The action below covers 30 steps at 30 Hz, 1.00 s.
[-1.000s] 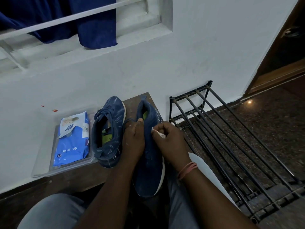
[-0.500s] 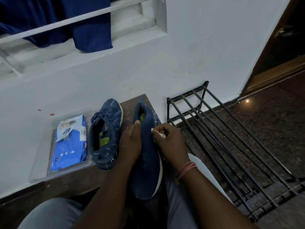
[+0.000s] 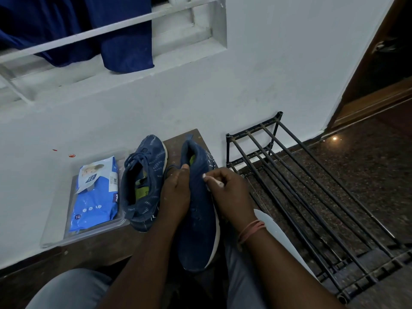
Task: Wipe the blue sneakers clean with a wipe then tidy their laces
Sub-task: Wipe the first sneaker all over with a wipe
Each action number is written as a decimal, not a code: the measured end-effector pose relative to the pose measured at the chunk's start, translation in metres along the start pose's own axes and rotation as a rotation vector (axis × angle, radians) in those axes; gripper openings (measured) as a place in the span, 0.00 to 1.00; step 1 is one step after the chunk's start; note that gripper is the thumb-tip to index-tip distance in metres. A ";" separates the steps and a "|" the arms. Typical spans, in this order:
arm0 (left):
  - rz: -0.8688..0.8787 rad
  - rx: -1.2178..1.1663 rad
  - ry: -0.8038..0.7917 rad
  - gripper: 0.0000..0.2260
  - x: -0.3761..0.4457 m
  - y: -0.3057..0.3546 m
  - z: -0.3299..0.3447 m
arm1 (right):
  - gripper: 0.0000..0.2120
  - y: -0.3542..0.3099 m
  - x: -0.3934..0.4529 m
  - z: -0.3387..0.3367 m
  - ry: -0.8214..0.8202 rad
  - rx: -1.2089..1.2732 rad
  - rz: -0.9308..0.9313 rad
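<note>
The held sneaker [image 3: 198,224] sits between both hands over the wooden bench [image 3: 185,139]. The left hand [image 3: 176,195] grips its collar; the right hand [image 3: 229,195] pinches a folded wipe [image 3: 214,181], now slightly nearer the heel – wiping continues. 1 sneaker [image 3: 145,181] waits beside the wipes pack [image 3: 95,195].

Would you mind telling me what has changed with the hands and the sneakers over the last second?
Very little. The right hand keeps pinching the white wipe against the side of the held sneaker, shifting only slightly. The left hand still grips that sneaker. The other sneaker and the wipes pack stayed put.
</note>
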<state>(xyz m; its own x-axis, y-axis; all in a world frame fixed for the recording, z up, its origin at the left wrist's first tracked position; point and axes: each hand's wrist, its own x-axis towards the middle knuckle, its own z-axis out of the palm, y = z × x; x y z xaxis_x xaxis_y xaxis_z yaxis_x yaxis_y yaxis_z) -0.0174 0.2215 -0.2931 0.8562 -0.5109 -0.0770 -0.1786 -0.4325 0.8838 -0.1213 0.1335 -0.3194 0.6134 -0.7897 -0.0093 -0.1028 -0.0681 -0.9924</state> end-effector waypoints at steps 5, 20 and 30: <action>0.110 0.058 0.047 0.21 0.001 -0.003 0.006 | 0.04 -0.004 -0.002 0.002 -0.056 0.029 -0.029; 0.182 0.520 0.034 0.15 0.022 0.070 0.018 | 0.06 0.002 0.010 -0.003 0.223 0.123 0.076; 0.028 0.487 -0.017 0.17 0.048 0.055 0.037 | 0.06 0.003 0.014 -0.007 0.272 0.268 0.113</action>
<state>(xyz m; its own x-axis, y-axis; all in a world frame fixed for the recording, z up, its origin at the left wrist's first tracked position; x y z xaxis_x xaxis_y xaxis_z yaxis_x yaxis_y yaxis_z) -0.0038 0.1455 -0.2649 0.8405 -0.5375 -0.0679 -0.4108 -0.7140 0.5670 -0.1187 0.1182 -0.3211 0.3765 -0.9182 -0.1228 0.0724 0.1613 -0.9842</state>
